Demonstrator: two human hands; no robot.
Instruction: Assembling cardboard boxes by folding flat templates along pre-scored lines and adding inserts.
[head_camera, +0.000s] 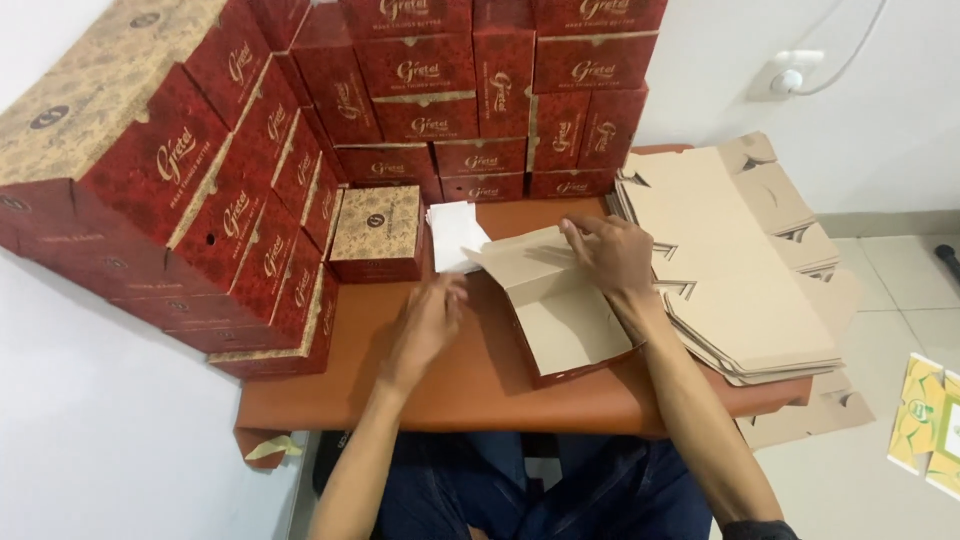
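Over the half-folded box (565, 310), right hand (612, 252) pinches its flap; left hand (430, 322) hovers open, blurred.

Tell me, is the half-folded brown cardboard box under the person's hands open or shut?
Open. The brown cardboard box has its lid flap raised under the right hand, and its bare inside shows, empty.

this looks like a small packing corner in a plain room, perhaps a home business: finished red boxes (300, 130) stacked high against white walls, a pile of flat cardboard blanks (730, 260) on a small orange table (440, 385), tiled floor (900, 290).
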